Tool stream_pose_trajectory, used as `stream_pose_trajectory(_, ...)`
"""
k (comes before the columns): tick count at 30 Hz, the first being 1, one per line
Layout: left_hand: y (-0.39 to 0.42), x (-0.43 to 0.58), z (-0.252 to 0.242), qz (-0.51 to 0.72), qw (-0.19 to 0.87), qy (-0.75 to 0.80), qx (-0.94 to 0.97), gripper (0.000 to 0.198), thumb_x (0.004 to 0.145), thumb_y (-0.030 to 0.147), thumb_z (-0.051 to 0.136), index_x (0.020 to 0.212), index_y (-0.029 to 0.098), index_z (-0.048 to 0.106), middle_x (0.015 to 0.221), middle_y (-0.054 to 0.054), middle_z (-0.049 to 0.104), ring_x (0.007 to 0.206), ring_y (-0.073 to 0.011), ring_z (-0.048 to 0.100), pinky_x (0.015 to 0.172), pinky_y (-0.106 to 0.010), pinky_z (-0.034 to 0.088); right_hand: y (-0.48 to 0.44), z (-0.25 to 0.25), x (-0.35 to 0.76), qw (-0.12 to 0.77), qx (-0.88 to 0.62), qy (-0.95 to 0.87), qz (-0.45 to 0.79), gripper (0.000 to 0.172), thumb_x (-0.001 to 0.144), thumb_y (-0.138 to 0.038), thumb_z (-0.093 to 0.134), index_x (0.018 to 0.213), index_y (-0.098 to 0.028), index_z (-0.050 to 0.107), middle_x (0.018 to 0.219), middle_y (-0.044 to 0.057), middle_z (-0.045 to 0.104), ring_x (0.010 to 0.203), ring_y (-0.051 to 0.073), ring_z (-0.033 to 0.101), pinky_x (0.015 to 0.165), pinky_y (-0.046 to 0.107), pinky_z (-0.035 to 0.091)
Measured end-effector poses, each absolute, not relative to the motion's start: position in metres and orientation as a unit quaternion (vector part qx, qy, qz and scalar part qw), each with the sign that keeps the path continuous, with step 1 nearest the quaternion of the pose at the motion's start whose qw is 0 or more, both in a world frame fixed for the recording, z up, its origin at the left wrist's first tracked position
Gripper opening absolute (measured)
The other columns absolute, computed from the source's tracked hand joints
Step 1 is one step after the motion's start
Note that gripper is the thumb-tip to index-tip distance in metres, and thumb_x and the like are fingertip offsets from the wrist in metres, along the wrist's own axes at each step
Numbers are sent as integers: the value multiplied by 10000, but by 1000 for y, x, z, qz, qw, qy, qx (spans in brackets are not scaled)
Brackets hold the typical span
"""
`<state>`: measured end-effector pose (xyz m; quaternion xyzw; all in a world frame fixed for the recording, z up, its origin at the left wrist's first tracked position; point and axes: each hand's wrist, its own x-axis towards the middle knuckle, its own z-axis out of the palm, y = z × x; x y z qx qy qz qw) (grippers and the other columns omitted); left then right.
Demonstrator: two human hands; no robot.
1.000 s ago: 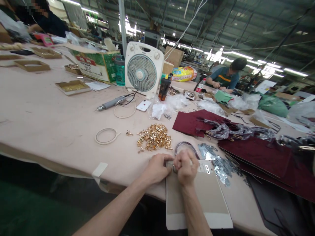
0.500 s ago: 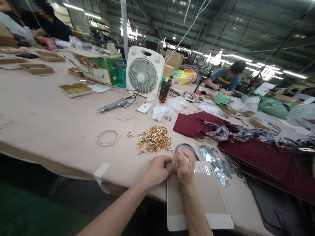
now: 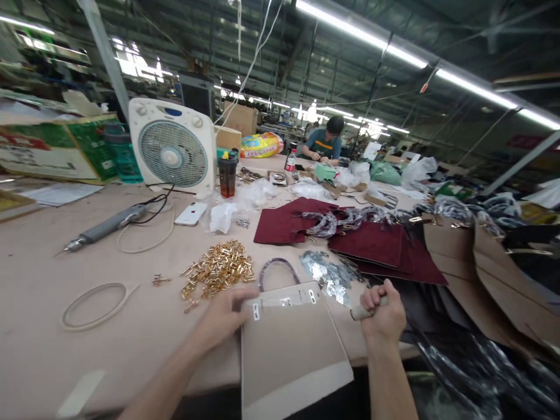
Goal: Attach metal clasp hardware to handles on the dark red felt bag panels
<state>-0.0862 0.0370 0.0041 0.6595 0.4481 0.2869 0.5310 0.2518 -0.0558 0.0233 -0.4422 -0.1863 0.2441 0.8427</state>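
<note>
My left hand [image 3: 225, 315] grips the upper left corner of a beige bag panel [image 3: 293, 344], thumb and fingers at its edge. The panel carries small metal plates along its top, and a dark purple handle loop [image 3: 280, 263] arches beyond it. To the right of the panel, apart from it, my right hand [image 3: 384, 312] is wrapped around a pale cylindrical tool handle [image 3: 359, 314]; the tool's working end cannot be made out. Gold metal fittings [image 3: 221, 268] lie heaped beyond my left hand. Flat silver metal plates [image 3: 328, 271] are scattered past the panel's upper right corner.
Maroon bag pieces [image 3: 371, 245] with plastic-wrapped handles lie at right, beside brown pieces [image 3: 455, 262]. At left are a roll of tape [image 3: 94, 306], a grey electric screwdriver [image 3: 107, 226], a phone [image 3: 191, 214] and a fan [image 3: 172, 149]. A co-worker [image 3: 324, 143] sits farther back.
My right hand has lifted away from the panel's top left and moved right with the tool. My left hand stays at the panel's corner. The view has turned right.
</note>
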Motion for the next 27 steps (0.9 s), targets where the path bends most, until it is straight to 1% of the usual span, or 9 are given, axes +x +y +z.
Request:
stream_pose_trajectory(3, 48, -86, 11, 264, 562, 424, 659, 526, 635, 159, 674, 1140, 207, 813, 1363, -61, 717, 1298, -317, 642, 1173, -470, 444, -60, 12, 287, 788, -539, -191, 227, 428, 815, -484, 786, 707, -206, 479, 587, -100, 426, 425, 55, 375, 364, 158, 291)
stream_pose_trajectory(6, 51, -85, 9, 263, 570, 403, 666, 524, 688, 181, 668, 1198, 206, 783, 1320, -55, 742, 1203, -297, 697, 1082, -439, 529, -57, -4, 308, 727, -608, -209, 241, 472, 734, -585, 815, 804, -193, 562, 675, -85, 508, 445, 58, 416, 385, 168, 308)
stream_pose_trajectory(8, 47, -86, 3, 279, 542, 403, 683, 517, 728, 180, 644, 1231, 204, 761, 1273, -55, 763, 1131, -282, 726, 1022, -424, 568, -54, -15, 319, 683, -663, -223, 209, 505, 722, -634, 783, 888, -191, 606, 722, -60, 566, 478, 87, 476, 425, 199, 363)
stream_pose_trajectory(10, 40, -88, -5, 313, 497, 401, 703, 496, 768, 178, 628, 1250, 205, 745, 1305, -65, 744, 1170, -278, 709, 1006, -415, 583, -51, -24, 329, 609, -739, -252, 139, 501, 751, -635, 726, 961, -187, 649, 757, -13, 630, 558, 149, 561, 514, 263, 449)
stream_pose_trajectory(12, 32, -88, -13, 355, 428, 397, 730, 450, 816, 178, 611, 1247, 208, 739, 1367, -81, 708, 1278, -280, 649, 1069, -441, 552, -48, -31, 335, 506, -807, -296, 70, 463, 780, -592, 671, 999, -185, 697, 841, 56, 698, 705, 226, 630, 672, 357, 514)
stream_pose_trajectory(15, 20, -86, -18, 384, 302, 390, 781, 427, 877, 155, 578, 1274, 219, 721, 1414, -95, 673, 1359, -278, 583, 1187, -521, 446, -44, -40, 338, 408, -842, -353, 6, 444, 806, -545, 595, 1019, -185, 741, 1026, 136, 730, 925, 310, 641, 894, 467, 492)
stream_pose_trajectory(18, 13, -83, -16, 396, 222, 381, 805, 445, 912, 133, 564, 1330, 228, 682, 1433, -100, 652, 1370, -273, 561, 1200, -541, 431, -45, -40, 334, 427, -831, -355, -28, 496, 840, -546, 562, 1094, -163, 746, 1089, 151, 720, 997, 328, 631, 965, 488, 466)
stream_pose_trajectory(24, 7, -92, -13, 479, 153, 401, 766, 388, 1000, 181, 539, 1373, 237, 630, 1418, -101, 645, 1361, -260, 557, 1179, -523, 459, -69, -14, 293, 579, -748, -304, -108, 487, 920, -532, 621, 1172, -132, 740, 1090, 121, 724, 990, 302, 667, 974, 452, 498)
stream_pose_trajectory(27, -10, -100, -13, 520, 135, 421, 731, 386, 1016, 183, 525, 1389, 244, 604, 1413, -101, 644, 1362, -258, 558, 1177, -513, 461, -85, -4, 256, 656, -684, -305, -95, 465, 942, -523, 649, 1163, -124, 740, 1072, 113, 732, 944, 280, 690, 945, 432, 538)
